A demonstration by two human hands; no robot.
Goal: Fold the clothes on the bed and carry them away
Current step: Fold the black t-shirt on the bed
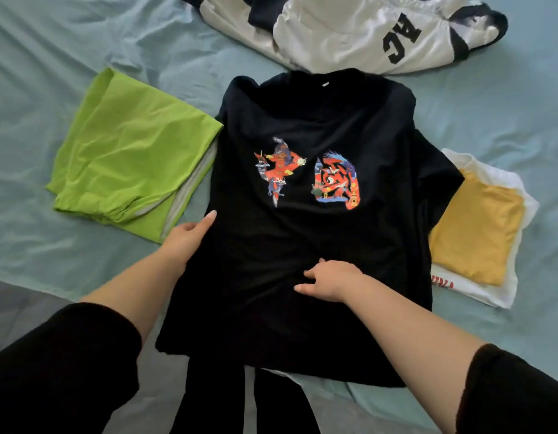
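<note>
A black T-shirt (305, 120) with an orange and blue print lies face up in the middle of the bed, its sides turned in. My left hand (190, 236) rests flat against the shirt's left edge, fingers extended. My right hand (330, 281) lies on the shirt's lower middle, its fingers curled loosely on the cloth. A folded lime green garment (127, 158) sits to the left. To the right lies a folded yellow piece (478, 230) on top of a folded white one (518, 270).
A white and navy jersey (349, 29) with letters lies crumpled at the far side. The bed has a pale teal sheet (52, 57), wrinkled. My legs in black trousers (215, 399) show past the bed's near edge.
</note>
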